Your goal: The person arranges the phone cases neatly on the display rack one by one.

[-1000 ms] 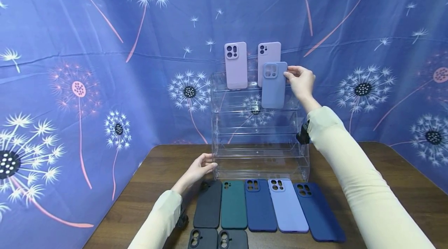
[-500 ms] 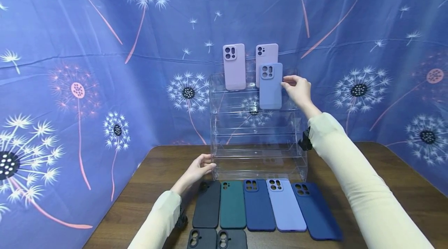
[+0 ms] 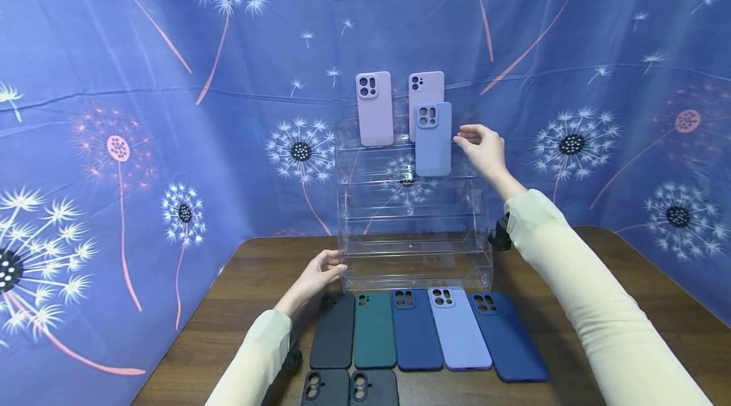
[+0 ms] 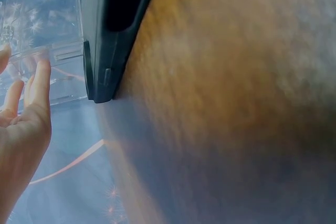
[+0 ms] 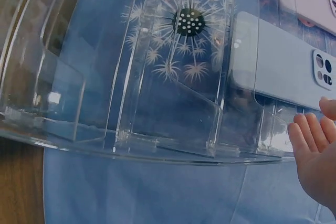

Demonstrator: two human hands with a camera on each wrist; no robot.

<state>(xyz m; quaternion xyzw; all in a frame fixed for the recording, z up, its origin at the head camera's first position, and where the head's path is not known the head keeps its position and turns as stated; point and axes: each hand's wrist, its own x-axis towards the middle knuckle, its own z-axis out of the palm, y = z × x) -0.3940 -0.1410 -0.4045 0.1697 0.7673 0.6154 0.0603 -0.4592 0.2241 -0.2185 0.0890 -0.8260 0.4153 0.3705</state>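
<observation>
Grey-blue phone case (image 3: 433, 138) upright on clear rack (image 3: 414, 216), relaxed empty right hand (image 3: 482, 149) just beside it

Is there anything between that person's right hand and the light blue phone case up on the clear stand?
Nothing visible. The right hand is open just right of the light blue case, which stands on the clear rack, with only a small gap of air between them.

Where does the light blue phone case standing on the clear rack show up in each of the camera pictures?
Head view: the light blue phone case stands upright on the rack's second tier, centre of the picture, just left of the right hand.
Left wrist view: not in it.
Right wrist view: it lies along the right edge, above the fingers.
Shared landmark: the clear acrylic rack shows in all three views.
</observation>
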